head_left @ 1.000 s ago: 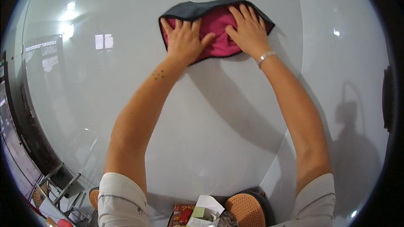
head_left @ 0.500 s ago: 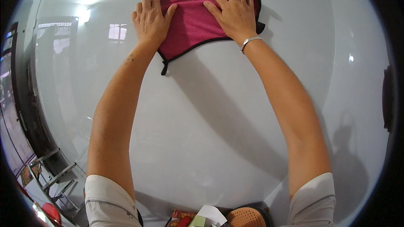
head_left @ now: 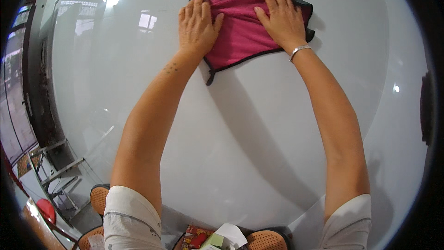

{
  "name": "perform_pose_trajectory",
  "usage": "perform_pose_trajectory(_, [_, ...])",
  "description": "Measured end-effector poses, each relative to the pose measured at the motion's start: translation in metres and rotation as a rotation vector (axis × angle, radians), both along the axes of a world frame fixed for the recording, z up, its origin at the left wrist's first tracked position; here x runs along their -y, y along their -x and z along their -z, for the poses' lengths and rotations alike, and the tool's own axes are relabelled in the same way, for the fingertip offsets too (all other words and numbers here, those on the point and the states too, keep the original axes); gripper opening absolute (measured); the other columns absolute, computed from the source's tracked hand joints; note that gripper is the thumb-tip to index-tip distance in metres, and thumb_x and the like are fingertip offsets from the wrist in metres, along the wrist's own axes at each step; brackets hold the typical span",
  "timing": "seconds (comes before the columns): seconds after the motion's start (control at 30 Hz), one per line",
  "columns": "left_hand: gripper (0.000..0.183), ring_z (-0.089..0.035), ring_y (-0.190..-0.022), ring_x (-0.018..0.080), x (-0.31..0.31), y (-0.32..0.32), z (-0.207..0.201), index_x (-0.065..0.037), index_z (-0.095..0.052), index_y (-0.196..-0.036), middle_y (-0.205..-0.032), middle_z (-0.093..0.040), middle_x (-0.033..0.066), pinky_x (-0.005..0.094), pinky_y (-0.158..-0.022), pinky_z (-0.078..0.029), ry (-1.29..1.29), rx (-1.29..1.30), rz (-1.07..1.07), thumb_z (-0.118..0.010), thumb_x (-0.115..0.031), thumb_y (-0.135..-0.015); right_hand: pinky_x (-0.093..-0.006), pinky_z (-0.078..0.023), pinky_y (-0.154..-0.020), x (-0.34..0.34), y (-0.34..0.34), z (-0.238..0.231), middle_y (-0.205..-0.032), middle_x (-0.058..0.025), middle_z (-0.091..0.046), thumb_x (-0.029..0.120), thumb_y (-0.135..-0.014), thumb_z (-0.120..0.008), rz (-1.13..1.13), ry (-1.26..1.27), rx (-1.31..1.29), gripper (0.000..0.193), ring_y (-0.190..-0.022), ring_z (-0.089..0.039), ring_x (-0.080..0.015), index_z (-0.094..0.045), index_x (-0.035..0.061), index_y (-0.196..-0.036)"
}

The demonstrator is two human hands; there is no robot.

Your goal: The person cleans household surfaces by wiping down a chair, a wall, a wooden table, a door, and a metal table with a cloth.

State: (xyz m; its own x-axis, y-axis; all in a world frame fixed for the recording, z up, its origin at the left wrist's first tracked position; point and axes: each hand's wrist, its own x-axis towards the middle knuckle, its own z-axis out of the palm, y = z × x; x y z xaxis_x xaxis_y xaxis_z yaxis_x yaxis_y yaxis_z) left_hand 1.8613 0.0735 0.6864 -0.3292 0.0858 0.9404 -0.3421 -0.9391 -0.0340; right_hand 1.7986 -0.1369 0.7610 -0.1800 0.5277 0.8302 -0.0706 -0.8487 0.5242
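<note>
A pink cleaning cloth (head_left: 245, 37) with black edging lies spread against a glossy white wall (head_left: 222, 148) at the top of the view. A small black loop hangs from its lower left corner. My left hand (head_left: 198, 25) presses flat on the cloth's left side, thumb apart from the fingers. On the cloth's right side rests my right hand (head_left: 286, 23), its fingers spread and slightly bent. Folds run across the cloth between both hands. A silver bracelet (head_left: 299, 52) circles my right wrist.
Along the bottom edge stand a green box (head_left: 213, 240), a red patterned packet (head_left: 196, 237) and orange perforated chair backs (head_left: 266, 240). A metal stepladder (head_left: 60, 176) and a red round object (head_left: 45, 210) are at lower left. A dark-framed doorway (head_left: 23, 74) is at far left.
Both hands and the cloth now appear farther right in the picture, and so does the background, so the view has shifted too. My hands stay on the cloth.
</note>
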Motion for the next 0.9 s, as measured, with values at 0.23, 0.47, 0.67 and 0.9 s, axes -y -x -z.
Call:
perform_pose_trajectory(0.23, [0.053, -0.046, -0.125, 0.0288, -0.018, -0.001, 0.035, -0.004, -0.052, -0.131, -0.133, -0.052, 0.0102, 0.0439, -0.108, -0.030, 0.003, -0.035, 0.004, -0.058, -0.040, -0.093, -0.0456, -0.036, -0.104, -0.011, -0.003, -0.001, -0.136, -0.0001, -0.052, 0.051, -0.092, -0.056, -0.069, -0.118, 0.063, 0.041, -0.125, -0.050, -0.0229, -0.064, 0.0269, -0.124])
perform_pose_trajectory(0.47, [0.056, -0.039, -0.132, 0.0288, -0.020, 0.001, 0.056, -0.005, -0.046, -0.138, -0.139, -0.047, 0.0107, 0.0463, -0.114, -0.023, 0.133, -0.128, 0.040, -0.054, -0.039, -0.095, -0.0481, -0.033, -0.108, -0.044, -0.015, 0.004, -0.153, -0.0052, -0.038, 0.063, -0.093, -0.043, 0.134, -0.046, -0.022, 0.057, -0.135, -0.043, -0.0260, -0.047, 0.0349, -0.142])
perform_pose_trajectory(0.67, [0.058, -0.035, -0.136, 0.0297, -0.058, -0.008, 0.122, -0.006, -0.040, -0.142, -0.144, -0.042, 0.0123, 0.0478, -0.115, -0.021, 0.196, -0.229, 0.037, -0.051, -0.038, -0.096, -0.0496, -0.033, -0.108, -0.075, -0.026, 0.043, -0.153, -0.0071, -0.038, 0.062, -0.092, -0.046, 0.064, 0.187, -0.099, 0.062, -0.128, -0.048, -0.0272, -0.046, 0.0274, -0.143])
perform_pose_trajectory(0.9, [0.065, -0.032, -0.139, 0.0285, -0.104, -0.002, 0.234, -0.006, -0.032, -0.149, -0.152, -0.035, 0.0122, 0.0521, -0.117, -0.017, 0.237, -0.493, -0.052, -0.050, -0.039, -0.096, -0.0467, -0.032, -0.110, -0.135, -0.029, 0.126, -0.155, -0.0071, -0.034, 0.059, -0.091, -0.049, 0.040, 0.322, -0.352, 0.064, -0.126, -0.049, -0.0280, -0.044, 0.0256, -0.146])
